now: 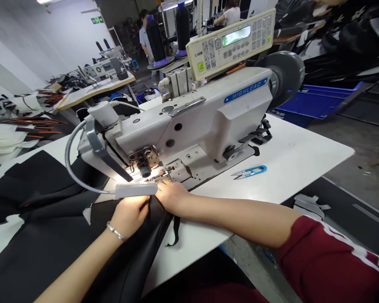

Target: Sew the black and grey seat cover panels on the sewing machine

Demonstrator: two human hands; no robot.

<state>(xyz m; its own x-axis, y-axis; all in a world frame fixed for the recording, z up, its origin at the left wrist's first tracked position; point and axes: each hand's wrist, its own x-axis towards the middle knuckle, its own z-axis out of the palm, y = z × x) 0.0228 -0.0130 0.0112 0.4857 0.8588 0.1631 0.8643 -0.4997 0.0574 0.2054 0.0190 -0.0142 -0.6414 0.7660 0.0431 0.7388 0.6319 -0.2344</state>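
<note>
A white Highlead sewing machine (208,113) stands on the white table (290,164). Black fabric (50,240) lies across the table's left side and runs up to the needle area (151,170). My left hand (129,214), with a silver bracelet on its wrist, has its fingers closed on the fabric just below the lamp bar (135,190). My right hand (170,194) rests on the fabric's edge right in front of the presser foot, fingers curled down on it. The fingertips of both hands are partly hidden by the lamp and its glare.
Blue thread snips (249,171) lie on the table to the right of the machine. A control panel (230,42) sits atop the machine. Blue crates (318,103) stand behind. Other sewing stations, fabric piles and people are at the back left.
</note>
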